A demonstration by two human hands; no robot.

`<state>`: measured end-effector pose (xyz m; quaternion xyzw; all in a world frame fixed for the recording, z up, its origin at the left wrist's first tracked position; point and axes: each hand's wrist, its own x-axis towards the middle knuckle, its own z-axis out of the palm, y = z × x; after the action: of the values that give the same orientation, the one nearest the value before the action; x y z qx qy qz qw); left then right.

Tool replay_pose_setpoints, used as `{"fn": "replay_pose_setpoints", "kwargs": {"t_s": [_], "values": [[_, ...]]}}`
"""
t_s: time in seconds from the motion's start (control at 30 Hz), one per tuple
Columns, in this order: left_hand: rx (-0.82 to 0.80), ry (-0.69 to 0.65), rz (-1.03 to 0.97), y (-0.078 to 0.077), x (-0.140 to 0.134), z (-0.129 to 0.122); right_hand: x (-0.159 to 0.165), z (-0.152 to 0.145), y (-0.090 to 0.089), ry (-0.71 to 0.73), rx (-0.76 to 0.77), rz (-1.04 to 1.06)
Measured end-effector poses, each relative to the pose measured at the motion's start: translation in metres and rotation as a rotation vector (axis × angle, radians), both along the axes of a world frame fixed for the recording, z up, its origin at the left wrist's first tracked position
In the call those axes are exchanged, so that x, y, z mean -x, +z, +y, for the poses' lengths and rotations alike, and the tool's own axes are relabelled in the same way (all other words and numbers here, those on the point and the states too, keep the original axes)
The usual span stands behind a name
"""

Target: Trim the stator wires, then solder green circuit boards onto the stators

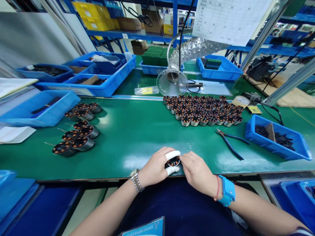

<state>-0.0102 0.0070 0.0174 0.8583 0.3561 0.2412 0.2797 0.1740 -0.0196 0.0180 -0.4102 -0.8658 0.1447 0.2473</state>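
Near the front edge of the green bench, my left hand (157, 166) is closed around a motor stator (173, 161), a round metal ring with copper windings inside. White covers wrap the thumb and finger that grip it from both sides. My right hand (197, 170) is closed in a pinch at the stator's right rim; what its fingertips hold, if anything, is too small to make out. Diagonal cutters (231, 142) with blue handles lie to the right of my hands. Many similar stators (203, 111) stand in rows behind, and several more (80, 134) sit at the left.
At right is a blue bin (277, 137) of small black parts. Blue bins (39, 108) line the left side. A clear funnel (172, 82) on a foil duct hangs over the back. A tape roll (240, 101) lies beside the stator rows.
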Motion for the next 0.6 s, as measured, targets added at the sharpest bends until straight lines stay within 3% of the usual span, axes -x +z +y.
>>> {"fn": "replay_pose_setpoints", "kwargs": {"t_s": [0.1,0.23,0.4,0.47,0.6], "values": [[-0.005,-0.026,-0.002,-0.001,0.000,0.005,0.003,-0.011,-0.009,0.020,-0.139,-0.112],[0.023,-0.064,0.021,0.000,0.004,0.014,0.000,-0.017,-0.013,-0.017,-0.142,-0.092],[-0.028,0.206,0.121,0.003,0.017,0.012,-0.020,-0.003,-0.001,-0.097,-0.078,0.062],[-0.051,0.253,0.144,0.004,0.023,0.008,-0.023,0.007,0.001,-0.047,-0.064,0.077],[-0.108,0.221,0.158,0.007,0.031,0.009,-0.012,0.028,0.000,0.109,-0.004,0.076]]}}
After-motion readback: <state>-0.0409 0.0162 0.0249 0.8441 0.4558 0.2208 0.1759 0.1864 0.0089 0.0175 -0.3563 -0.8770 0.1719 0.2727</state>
